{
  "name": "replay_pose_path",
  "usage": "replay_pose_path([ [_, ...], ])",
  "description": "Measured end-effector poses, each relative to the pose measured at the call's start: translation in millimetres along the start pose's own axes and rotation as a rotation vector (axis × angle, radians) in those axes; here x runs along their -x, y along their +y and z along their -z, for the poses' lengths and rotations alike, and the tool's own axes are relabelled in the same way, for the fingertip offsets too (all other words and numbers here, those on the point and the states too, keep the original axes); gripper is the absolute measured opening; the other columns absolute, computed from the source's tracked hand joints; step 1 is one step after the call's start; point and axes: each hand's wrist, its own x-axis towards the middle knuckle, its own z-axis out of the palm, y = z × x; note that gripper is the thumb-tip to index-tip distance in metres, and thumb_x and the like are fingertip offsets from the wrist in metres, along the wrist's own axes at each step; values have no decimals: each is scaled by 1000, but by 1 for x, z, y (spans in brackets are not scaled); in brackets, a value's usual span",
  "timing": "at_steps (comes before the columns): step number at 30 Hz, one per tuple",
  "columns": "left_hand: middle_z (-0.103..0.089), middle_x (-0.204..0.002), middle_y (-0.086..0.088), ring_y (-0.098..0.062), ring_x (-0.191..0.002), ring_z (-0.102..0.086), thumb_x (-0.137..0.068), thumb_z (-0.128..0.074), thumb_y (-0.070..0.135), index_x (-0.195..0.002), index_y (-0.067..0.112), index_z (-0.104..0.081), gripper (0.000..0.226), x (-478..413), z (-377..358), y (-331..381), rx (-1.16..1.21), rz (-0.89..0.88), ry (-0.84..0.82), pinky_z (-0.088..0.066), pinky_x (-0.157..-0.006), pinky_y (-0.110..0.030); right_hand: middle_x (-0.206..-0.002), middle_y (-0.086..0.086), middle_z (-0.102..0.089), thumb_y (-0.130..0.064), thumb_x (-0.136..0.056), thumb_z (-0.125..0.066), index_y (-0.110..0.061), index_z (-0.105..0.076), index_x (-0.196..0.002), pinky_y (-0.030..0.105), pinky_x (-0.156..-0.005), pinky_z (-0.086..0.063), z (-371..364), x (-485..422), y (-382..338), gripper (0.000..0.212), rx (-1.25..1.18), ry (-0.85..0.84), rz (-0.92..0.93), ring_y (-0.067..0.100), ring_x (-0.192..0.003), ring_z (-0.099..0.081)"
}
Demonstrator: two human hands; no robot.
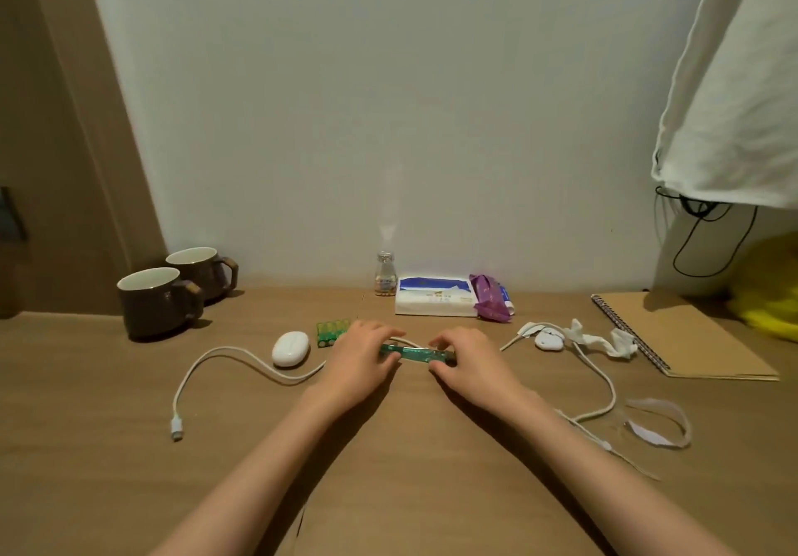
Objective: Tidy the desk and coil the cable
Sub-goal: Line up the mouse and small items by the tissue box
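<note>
**Head view.** Both hands were at the middle of the wooden desk [401, 460]. The left hand [360, 363] and the right hand [473, 363] each grasped one end of a translucent green bar-shaped object [412, 352], with fingers curled over it and thumbs beneath; what the object was could not be told.

The white cable [174, 404] lay uncoiled across the desk. Its plug end was at the near left, its run passed under the hands, and a further stretch looped at the right.

Just left of the left hand lay a white oval case [290, 348] and a green battery pack [331, 331]. Two brown mugs [157, 300] stood at the far left. A tissue pack [436, 296] rested against the wall, and a spiral notebook [686, 339] lay at the right.
</note>
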Motion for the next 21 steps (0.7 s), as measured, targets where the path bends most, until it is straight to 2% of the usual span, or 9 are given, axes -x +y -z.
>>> replay_pose_path([
  [5,-63,-111,10,-12,-106,-48,-90,-57,32,-118,30,-61,28,-7,-10,-7,-68,-69,34,-40,-87,-30,-99,-6,-59,-31,-89,-61,-21,-66,-107,25,-80,-43,-9,-5,7,21,12,38,20,11,-94,-48],
  [10,-64,-102,13,-8,-93,-46,-89,-58,36,-111,33,-64,23,-11,-12,-12,-64,-120,73,-37,-79,-27,-102,-6,-59,-28,-91,-60,-21,-66,-110,20,-79,-41,-6,-8,13,22,-43,49,41,8,-93,-50],
  [15,-63,-96,14,-5,-92,-49,-89,-59,34,-109,31,-65,21,-25,-8,-7,47,-128,151,-43,-80,-28,-104,-3,-61,-20,-91,-61,-18,-67,-113,22,-82,-48,15,-20,19,23,-140,118,23,6,-89,-52],
  [18,-66,-101,12,-7,-96,-53,-89,-59,31,-107,29,-66,19,-41,-14,-3,76,-87,195,-47,-83,-31,-104,-2,-65,-18,-90,-64,-17,-68,-115,14,-74,-45,20,-32,29,25,-182,169,-36,3,-81,-54],
  [21,-66,-108,12,-7,-102,-55,-91,-57,30,-110,28,-66,21,-51,-25,3,118,-11,204,-47,-88,-29,-97,-2,-68,-17,-89,-64,-16,-69,-113,14,-70,-47,15,-41,43,25,-214,179,-107,3,-74,-57],
])
